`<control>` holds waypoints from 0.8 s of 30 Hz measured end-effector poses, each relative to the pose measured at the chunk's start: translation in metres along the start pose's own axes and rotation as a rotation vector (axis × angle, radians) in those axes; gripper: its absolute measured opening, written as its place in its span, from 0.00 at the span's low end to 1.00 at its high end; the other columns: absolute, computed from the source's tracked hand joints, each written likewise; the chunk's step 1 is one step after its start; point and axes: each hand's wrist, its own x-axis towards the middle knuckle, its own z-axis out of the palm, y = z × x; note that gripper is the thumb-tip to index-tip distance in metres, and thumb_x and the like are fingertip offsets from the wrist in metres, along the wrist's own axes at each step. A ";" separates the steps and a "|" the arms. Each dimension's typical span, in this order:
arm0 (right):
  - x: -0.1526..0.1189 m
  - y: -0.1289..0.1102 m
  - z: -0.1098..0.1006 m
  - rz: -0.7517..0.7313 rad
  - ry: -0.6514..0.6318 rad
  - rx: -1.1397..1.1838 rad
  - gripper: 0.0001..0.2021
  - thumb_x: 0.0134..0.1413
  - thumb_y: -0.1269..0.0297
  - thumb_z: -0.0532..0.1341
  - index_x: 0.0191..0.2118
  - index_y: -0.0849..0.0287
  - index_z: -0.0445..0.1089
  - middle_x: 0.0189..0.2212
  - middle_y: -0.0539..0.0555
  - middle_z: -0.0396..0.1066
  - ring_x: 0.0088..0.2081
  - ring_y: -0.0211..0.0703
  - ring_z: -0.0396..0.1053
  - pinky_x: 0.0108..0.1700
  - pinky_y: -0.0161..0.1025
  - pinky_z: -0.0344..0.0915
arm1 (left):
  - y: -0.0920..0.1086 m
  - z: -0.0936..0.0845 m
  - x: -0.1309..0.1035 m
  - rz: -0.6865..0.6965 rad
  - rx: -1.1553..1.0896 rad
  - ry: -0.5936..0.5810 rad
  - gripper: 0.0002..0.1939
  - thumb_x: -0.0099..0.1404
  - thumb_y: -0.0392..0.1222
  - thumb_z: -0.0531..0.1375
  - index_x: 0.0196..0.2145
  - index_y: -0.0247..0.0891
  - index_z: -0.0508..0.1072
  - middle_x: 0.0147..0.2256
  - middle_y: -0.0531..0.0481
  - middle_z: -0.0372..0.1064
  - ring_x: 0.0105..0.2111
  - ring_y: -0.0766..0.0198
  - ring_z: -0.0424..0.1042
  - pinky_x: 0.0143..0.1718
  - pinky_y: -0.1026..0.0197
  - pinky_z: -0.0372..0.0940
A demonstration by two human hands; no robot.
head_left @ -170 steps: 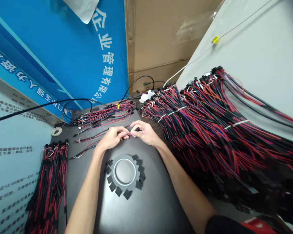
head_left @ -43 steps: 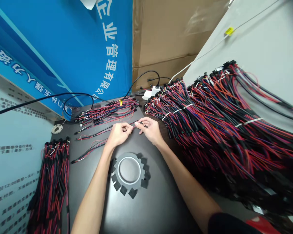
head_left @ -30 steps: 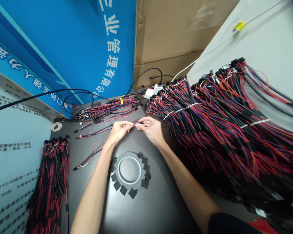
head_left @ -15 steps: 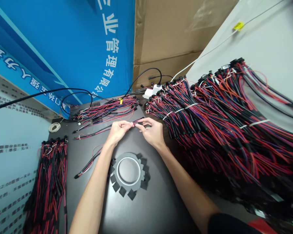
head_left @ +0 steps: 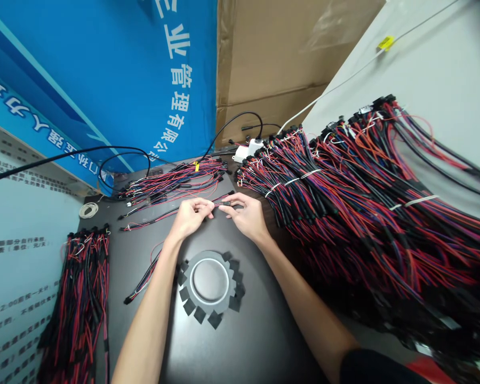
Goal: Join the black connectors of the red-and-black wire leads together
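My left hand [head_left: 191, 217] pinches thin red and dark wires of a wire harness. A short stretch of wire shows between my hands. Facing it, my right hand [head_left: 246, 214] grips a small black piece at the wires, perhaps a connector or tape, partly hidden by the fingers. From under my left forearm a bundle of wires [head_left: 144, 280] comes out, with a black connector at its end; whether it belongs to the held harness I cannot tell. Just behind my hands lies another wire harness [head_left: 152, 220]. Nearer me stands a round grey disc [head_left: 210, 280] with black tape pieces sticking out around its rim.
A large heap of wire harnesses [head_left: 344, 197], tied with white bands, fills the right side. Another pile of harnesses [head_left: 176, 178] lies at the back, and one bundle [head_left: 82, 288] hangs at the left edge. A coiled white cord [head_left: 88, 210] and a white plug [head_left: 248, 151] lie farther back.
My hands have drawn slightly apart, baring a little more wire between them. The connector end by my left forearm has shifted slightly toward me.
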 end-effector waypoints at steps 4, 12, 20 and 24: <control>0.002 0.000 0.001 0.034 0.005 0.021 0.21 0.37 0.52 0.72 0.36 0.62 0.75 0.27 0.53 0.71 0.30 0.40 0.70 0.24 0.34 0.73 | 0.002 0.000 -0.001 -0.015 -0.013 -0.007 0.15 0.52 0.51 0.66 0.29 0.34 0.74 0.21 0.49 0.72 0.22 0.66 0.68 0.27 0.64 0.60; 0.004 -0.003 -0.002 0.058 -0.076 0.034 0.17 0.38 0.56 0.70 0.35 0.60 0.73 0.30 0.53 0.72 0.31 0.39 0.71 0.27 0.34 0.73 | 0.008 -0.001 -0.005 -0.040 0.016 -0.080 0.11 0.52 0.45 0.62 0.29 0.34 0.74 0.20 0.50 0.72 0.20 0.69 0.63 0.24 0.65 0.54; 0.003 0.005 -0.002 -0.016 -0.166 -0.052 0.12 0.48 0.58 0.64 0.37 0.59 0.70 0.31 0.52 0.71 0.32 0.38 0.70 0.28 0.32 0.68 | 0.008 0.000 -0.005 -0.060 -0.010 -0.065 0.10 0.50 0.43 0.61 0.26 0.33 0.75 0.17 0.52 0.68 0.19 0.69 0.61 0.24 0.65 0.52; 0.000 -0.004 -0.002 -0.081 -0.120 -0.125 0.16 0.47 0.58 0.66 0.42 0.59 0.70 0.39 0.56 0.73 0.38 0.40 0.70 0.30 0.32 0.66 | 0.006 0.001 -0.004 -0.058 -0.017 -0.042 0.08 0.49 0.40 0.61 0.25 0.33 0.74 0.17 0.52 0.68 0.19 0.69 0.63 0.24 0.66 0.53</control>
